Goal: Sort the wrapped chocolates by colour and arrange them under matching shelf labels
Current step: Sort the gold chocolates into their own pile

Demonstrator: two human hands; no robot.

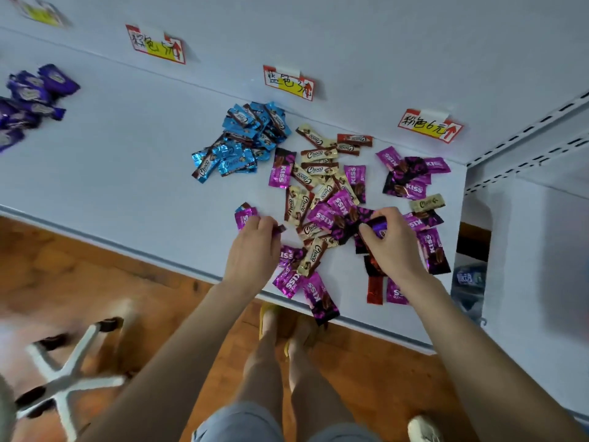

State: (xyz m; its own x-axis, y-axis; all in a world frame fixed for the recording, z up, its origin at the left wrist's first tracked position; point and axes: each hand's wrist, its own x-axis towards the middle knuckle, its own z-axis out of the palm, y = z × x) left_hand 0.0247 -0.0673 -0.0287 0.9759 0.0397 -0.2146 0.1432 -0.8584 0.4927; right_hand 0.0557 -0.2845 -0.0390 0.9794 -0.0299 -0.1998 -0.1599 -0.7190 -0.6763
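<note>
Two hands work at the white shelf's [127,173] front edge, above a wooden floor [95,269]. The left hand [251,250] curls round a pink chocolate [243,215]; the right hand [396,250] pinches a purple chocolate [379,225]. Best lift each clear of the mixed heap [318,186], then lay pink with the pink pile [411,178] at the back right corner, under its label [430,126].

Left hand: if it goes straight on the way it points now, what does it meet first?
Probably the cream Choco wrapper just beyond the left hand; a pink KISS wrapper lies further on. The hand's height above the shelf is unclear, so it might pass over.
</note>
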